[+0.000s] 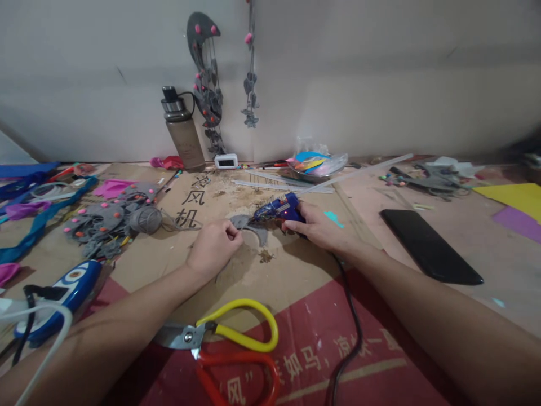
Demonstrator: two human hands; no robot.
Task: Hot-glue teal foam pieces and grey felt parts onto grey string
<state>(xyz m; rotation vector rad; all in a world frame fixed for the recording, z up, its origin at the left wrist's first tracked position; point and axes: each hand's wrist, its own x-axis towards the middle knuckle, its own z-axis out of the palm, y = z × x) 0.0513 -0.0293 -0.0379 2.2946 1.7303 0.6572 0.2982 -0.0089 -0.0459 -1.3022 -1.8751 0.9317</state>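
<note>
Closing our right hand (316,225) around the handle of the blue glue gun (276,208), we have a firm, filled grip, though the handle hides most of the fingers. The gun should be light and stiff, probably hot at the metal tip, so we would judge the handle the only safe place to hold it; the cord (349,296) trailing toward us and the long glue stick (359,173) poking out of its back may tug it a little. Its tip points left, over the grey felt piece (240,220), a curved shape lying on the cardboard (169,287) between our hands; we cannot tell whether tip and felt touch. The felt looks soft, thin and floppy, easy to drag, and best pinned by an outer edge away from the tip. Our left hand (217,242) is just beside its left end, curled tight with thumb against forefinger; we cannot tell whether anything is pinched there. Farther out, we see a ball of yarn (146,219) on the left, scissors (198,331) nearer us, a phone (429,245) on the right and a bottle (183,138) by the wall (359,101).
</note>
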